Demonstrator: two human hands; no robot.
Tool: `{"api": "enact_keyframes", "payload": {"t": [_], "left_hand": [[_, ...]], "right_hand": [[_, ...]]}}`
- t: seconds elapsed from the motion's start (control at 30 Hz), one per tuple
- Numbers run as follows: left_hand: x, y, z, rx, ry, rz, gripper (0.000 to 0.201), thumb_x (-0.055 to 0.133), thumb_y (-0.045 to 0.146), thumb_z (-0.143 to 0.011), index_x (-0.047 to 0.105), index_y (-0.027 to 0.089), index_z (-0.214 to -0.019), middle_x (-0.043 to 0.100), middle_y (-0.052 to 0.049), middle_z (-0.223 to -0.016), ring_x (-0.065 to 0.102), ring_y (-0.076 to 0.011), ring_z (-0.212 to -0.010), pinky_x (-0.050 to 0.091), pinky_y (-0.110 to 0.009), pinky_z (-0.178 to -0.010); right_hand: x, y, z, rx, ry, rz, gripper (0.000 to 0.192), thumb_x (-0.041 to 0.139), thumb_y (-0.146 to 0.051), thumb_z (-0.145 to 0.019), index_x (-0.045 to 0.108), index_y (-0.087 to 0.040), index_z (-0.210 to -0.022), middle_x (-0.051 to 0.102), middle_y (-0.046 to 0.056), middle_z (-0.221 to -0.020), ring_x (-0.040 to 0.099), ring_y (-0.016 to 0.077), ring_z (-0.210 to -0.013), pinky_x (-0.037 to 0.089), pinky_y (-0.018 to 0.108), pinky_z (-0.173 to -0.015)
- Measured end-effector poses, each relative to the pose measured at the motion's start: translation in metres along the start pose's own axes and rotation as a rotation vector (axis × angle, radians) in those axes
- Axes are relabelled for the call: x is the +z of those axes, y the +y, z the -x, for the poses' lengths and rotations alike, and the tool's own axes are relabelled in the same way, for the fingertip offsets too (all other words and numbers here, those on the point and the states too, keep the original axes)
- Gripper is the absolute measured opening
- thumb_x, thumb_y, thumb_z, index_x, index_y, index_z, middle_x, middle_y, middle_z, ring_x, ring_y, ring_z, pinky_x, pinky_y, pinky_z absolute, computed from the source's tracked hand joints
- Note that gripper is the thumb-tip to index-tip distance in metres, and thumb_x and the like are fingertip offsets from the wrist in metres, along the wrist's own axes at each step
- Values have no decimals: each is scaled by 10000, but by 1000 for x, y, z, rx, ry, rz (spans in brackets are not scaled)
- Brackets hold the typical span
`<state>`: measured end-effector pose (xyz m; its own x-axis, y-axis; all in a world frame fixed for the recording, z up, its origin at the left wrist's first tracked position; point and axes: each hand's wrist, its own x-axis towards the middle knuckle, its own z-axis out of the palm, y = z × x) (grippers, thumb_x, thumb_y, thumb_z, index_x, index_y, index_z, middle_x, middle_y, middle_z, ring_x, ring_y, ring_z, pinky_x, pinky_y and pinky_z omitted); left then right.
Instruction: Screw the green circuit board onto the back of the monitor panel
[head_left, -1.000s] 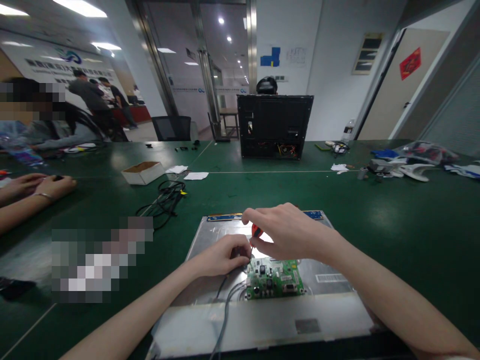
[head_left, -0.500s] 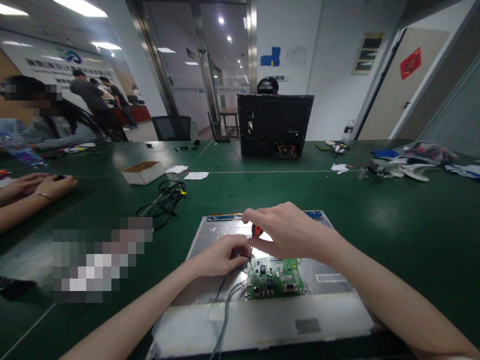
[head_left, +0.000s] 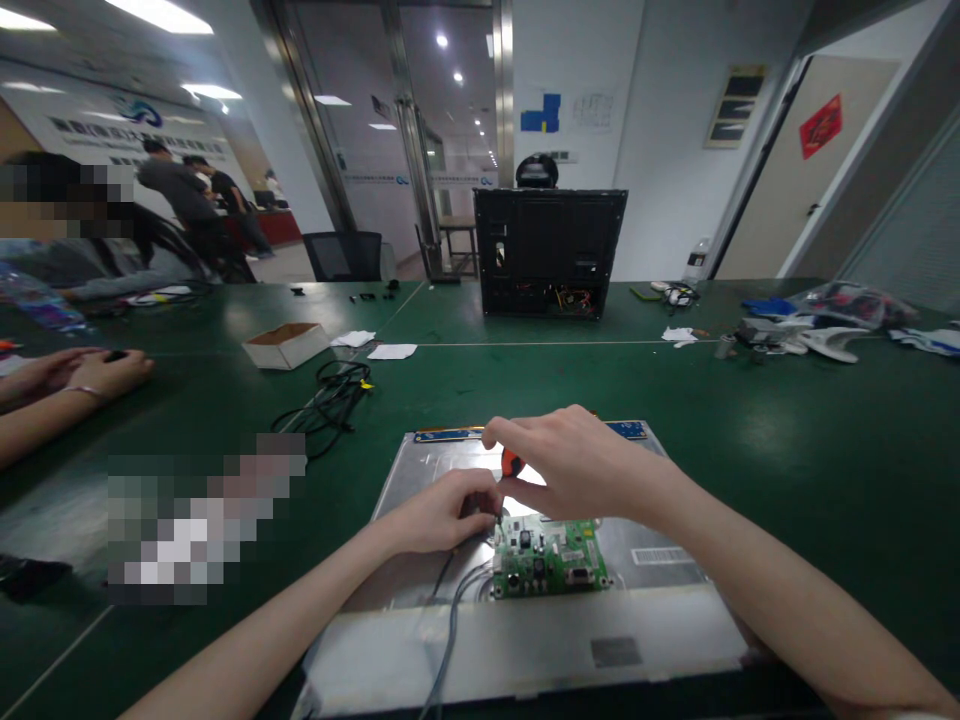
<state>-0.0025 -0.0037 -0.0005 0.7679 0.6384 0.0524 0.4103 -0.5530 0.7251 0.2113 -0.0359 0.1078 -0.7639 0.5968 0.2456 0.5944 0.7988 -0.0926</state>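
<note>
Holding a screwdriver (head_left: 511, 463) by its red handle, the right hand (head_left: 577, 465) pinches it between thumb and curled fingers; the shaft stands nearly upright, tip down at the upper left corner of the green circuit board (head_left: 551, 557). Left hand (head_left: 442, 510), just beside the tip on its left, has fingers bunched together close around the lower shaft. Board lies flat on the silver metal panel (head_left: 525, 640), grey cables (head_left: 450, 620) running off toward the wearer. White label (head_left: 656, 555) on panel: print too small to read.
</note>
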Motion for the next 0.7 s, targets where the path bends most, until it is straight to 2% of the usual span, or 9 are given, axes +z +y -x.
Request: {"api": "enact_keyframes", "payload": {"t": [0.23, 0.47, 0.7], "left_hand": [[0, 1, 0, -2, 12, -14, 84, 569, 155, -795, 592, 169, -875, 618, -18, -800, 568, -176, -727, 456, -283, -657], [1, 0, 1, -24, 27, -10, 82, 581, 187, -801, 600, 174, -880, 622, -16, -808, 569, -184, -749, 463, -293, -675], [0, 3, 0, 2, 14, 7, 90, 578, 170, -803, 601, 169, -890, 626, -25, -818, 575, -180, -742, 460, -290, -680]], "right_hand": [[-1, 1, -1, -3, -1, 27, 130, 496, -291, -926, 513, -186, -1001, 669, 10, -834, 522, 111, -598, 218, 250, -495], [-1, -1, 0, -26, 9, -33, 190, 499, -231, -858, 483, -184, -1041, 648, 16, -872, 508, 108, -610, 229, 240, -493], [-1, 1, -1, 29, -17, 12, 181, 542, -352, -905, 502, -193, -981, 685, 14, -856, 555, 127, -633, 210, 251, -499]]}}
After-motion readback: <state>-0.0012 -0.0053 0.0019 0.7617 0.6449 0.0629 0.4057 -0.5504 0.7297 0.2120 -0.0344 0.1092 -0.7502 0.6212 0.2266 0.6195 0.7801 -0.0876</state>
